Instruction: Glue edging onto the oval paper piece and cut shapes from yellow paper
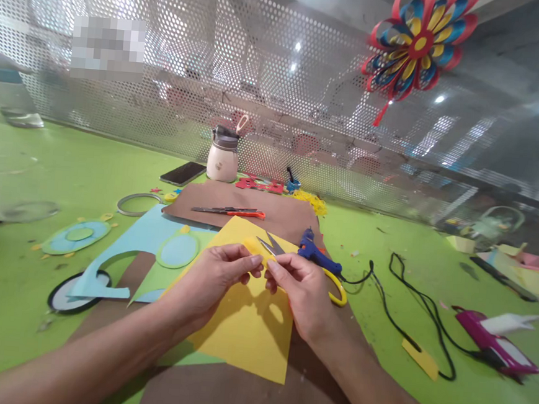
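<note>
My left hand (229,270) pinches a small piece of yellow paper (253,245) between thumb and fingers. From the other side, my right hand (302,288) closes on the same piece, fingertips almost touching those of the left. Scissors with a yellow handle (338,289) run behind the right hand, their pointed blades (272,244) showing beyond its fingers; whether the hand also grips them I cannot tell. Below both hands lies a yellow sheet (241,330), over brown board (217,392) and green paper. A blue glue gun (316,252) rests just beyond the right hand.
Left are cut light-blue paper (149,220), a round paper piece (80,237) and a black-rimmed disc (63,298). A red-handled cutting tool (245,212) lies ahead, before a bottle (223,158) and phone (183,173). Black cable (423,295) and a magenta device (496,341) are right.
</note>
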Tool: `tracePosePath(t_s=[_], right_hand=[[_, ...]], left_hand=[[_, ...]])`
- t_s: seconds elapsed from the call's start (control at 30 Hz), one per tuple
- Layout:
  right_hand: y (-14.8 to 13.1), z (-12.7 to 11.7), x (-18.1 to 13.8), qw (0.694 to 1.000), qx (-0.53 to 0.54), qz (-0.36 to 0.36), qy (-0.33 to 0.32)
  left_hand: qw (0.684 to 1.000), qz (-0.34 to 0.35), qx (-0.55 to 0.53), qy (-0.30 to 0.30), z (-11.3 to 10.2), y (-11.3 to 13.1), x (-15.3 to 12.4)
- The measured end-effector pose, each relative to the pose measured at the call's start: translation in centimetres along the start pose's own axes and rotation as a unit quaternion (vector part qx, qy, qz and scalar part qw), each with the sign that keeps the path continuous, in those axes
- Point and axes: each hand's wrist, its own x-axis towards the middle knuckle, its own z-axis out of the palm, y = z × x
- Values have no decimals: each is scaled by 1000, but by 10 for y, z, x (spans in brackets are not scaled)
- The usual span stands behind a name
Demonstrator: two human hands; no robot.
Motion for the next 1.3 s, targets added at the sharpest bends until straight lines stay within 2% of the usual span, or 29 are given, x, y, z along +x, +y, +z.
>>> tracePosePath(t_s=[0.17, 0.3, 0.53, 0.8, 1.03, 1.17, 1.3], right_hand=[[0, -4, 1, 999, 41, 22, -8], [-2, -5, 1, 999, 9, 29, -20], [1, 0, 1, 1000, -19, 2, 14], [3, 6, -3, 996, -69, -36, 43], [8, 9, -2, 996, -47, -45, 56], [8, 9, -1, 997, -38, -38, 57], [8, 9, 0, 998, -19, -27, 58]], left_hand=[[1000, -1, 21, -8, -2, 1, 0], [999, 0, 29, -28, -3, 0, 0], [998, -15, -40, -54, -1, -6, 2], [997, -34, -75, -12, 1, -6, 1], [994, -50, -93, -14, 1, -9, 1], [997, -34, -72, 4, 1, -8, 1], [997, -21, -68, -8, 2, -8, 2]])
